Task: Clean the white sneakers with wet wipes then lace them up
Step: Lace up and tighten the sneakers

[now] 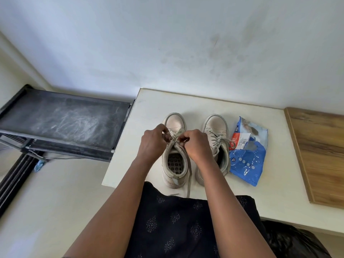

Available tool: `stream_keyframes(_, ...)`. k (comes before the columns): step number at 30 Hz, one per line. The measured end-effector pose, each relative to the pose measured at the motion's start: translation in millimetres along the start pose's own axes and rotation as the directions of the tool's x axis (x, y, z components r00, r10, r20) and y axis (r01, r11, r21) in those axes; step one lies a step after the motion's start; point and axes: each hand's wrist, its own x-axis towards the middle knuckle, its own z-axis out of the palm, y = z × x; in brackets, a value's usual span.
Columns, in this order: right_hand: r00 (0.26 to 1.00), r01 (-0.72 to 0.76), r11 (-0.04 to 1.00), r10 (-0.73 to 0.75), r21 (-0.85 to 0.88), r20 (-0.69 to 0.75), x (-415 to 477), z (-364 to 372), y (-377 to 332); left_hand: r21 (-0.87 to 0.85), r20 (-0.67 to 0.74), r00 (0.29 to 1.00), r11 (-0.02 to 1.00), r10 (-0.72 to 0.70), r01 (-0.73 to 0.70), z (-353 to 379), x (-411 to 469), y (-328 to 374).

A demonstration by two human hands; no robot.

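The left hand (152, 144) and the right hand (197, 146) meet almost knuckle to knuckle. Both forearms reach forward from the lower edge of the view, with the backs of the hands turned up. Each hand is clenched round a strand of the flat grey-beige lace (188, 183), fingers curled and fingertips pinching. The left hand holds its strand at the left eyelet row and the right hand at the right eyelet row. A loose length of that lace runs down beside the heel to the near edge of the desk.

Under the two hands stands the left-side off-white leather sneaker (174, 121). It is upright, its toe points at the wall, and its open collar shows a perforated insole. Just beside it on the right, and parallel to it, stands the right-side off-white leather sneaker (216, 123), with its laces threaded and lying loose over the tongue. The right forearm hides part of its heel. That makes two sneakers, both on the white desk (279, 183).

One blue plastic wet-wipe packet (247, 157) lies flat and crumpled just to the right of the right-side sneaker. A loop of that shoe's lace overlaps the packet's edge.

One wood-grain board (320, 151) lies on the right end of the desk. One black metal-framed rack (65, 120) with a dusty fabric shelf stands against the desk's left side. A dark patterned garment (176, 220) covers the near edge of the desk below the arms.
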Motion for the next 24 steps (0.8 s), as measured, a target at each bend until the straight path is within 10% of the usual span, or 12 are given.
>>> stream_keyframes(6,0.993,0.113,0.968,-0.117,-0.222,-0.005,-6,3,-8,-0.115,0.053,0.997,0.992,-0.054,0.060,-4,-6,-1)
stream_keyframes(15,1.000,-0.004,0.998,0.005,0.059,-0.009,-11,-8,-5,-0.221,0.223,0.966,0.959,-0.127,0.177,-20,-12,-11)
stream_keyframes(24,0.999,0.021,0.996,-0.024,-0.082,-0.029,-11,-5,-11,-0.228,0.235,0.960,0.951,-0.153,0.207,-17,-13,-6)
